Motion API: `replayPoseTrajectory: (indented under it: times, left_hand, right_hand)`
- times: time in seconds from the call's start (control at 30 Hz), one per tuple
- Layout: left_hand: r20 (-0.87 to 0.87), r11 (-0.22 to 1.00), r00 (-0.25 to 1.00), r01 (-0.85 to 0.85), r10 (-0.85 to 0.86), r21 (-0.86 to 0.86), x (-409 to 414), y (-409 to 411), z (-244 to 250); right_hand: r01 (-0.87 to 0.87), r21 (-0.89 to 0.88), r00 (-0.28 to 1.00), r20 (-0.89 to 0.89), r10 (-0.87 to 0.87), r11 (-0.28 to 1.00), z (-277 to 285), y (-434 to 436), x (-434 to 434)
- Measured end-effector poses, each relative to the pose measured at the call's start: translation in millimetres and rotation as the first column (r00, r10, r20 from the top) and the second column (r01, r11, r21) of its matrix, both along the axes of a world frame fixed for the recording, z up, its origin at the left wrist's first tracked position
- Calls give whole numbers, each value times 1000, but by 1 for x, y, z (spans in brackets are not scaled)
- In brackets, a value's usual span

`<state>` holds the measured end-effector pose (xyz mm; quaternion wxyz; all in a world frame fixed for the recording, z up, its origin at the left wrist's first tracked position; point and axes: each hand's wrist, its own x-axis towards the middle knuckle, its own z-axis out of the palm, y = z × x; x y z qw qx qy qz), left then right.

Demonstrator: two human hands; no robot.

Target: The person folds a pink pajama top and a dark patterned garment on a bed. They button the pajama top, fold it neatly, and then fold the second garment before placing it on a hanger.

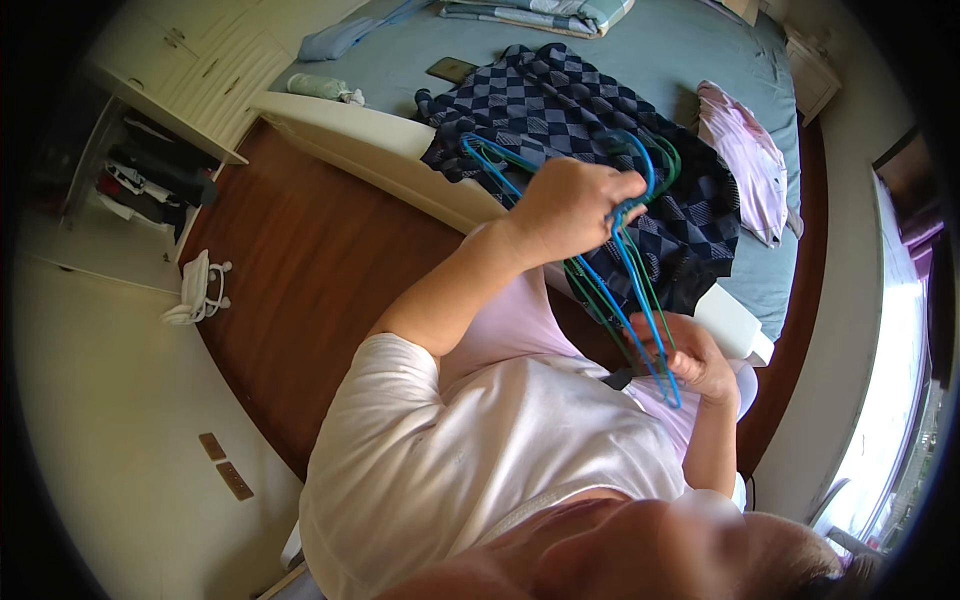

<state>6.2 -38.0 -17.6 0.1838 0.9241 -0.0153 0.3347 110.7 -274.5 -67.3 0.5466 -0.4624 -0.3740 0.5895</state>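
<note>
Blue and green hangers (634, 277) are gripped together near their hooks by my left hand (574, 210), their far corners pointing down and to the left. Beside the lower end is my right hand (686, 352), blurred, its fingers apart; the hangers pass in front of them, and contact is unclear. A dark checkered garment (555, 101) lies spread over the bed's edge under the hangers. On the bed to its right is a crumpled pink garment (742, 157).
The bed (667, 56) holds a phone (451, 70), a wrapped green item (319, 86) and folded bedding (540, 15). A white footboard (352, 131) borders it. By my right hand stands a white object (731, 322). Wood floor (330, 247) and an open wardrobe (142, 180) are at left.
</note>
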Motion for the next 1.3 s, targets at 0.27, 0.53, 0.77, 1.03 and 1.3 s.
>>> replayPoseTrajectory:
  times: [0.27,0.53,0.77,1.03,1.3]
  left_hand:
    - [-343,963,909,-267,238,-40,-34,17,7]
    - [-463,541,643,-90,-610,-836,-102,60,-20]
    - [-257,225,893,-182,-370,-957,-161,119,-14]
    - [-117,746,769,-638,628,-191,-128,252,6]
    - [-322,327,247,-918,914,223,-48,363,-80]
  right_hand:
    - [86,3,801,595,-71,996,6,26,5]
    - [170,101,849,489,-198,980,-11,39,40]
    - [525,272,394,763,-513,807,-55,59,77]
    - [576,444,-211,892,-399,687,-96,51,63]
    - [614,448,-199,884,-423,650,-96,59,64]
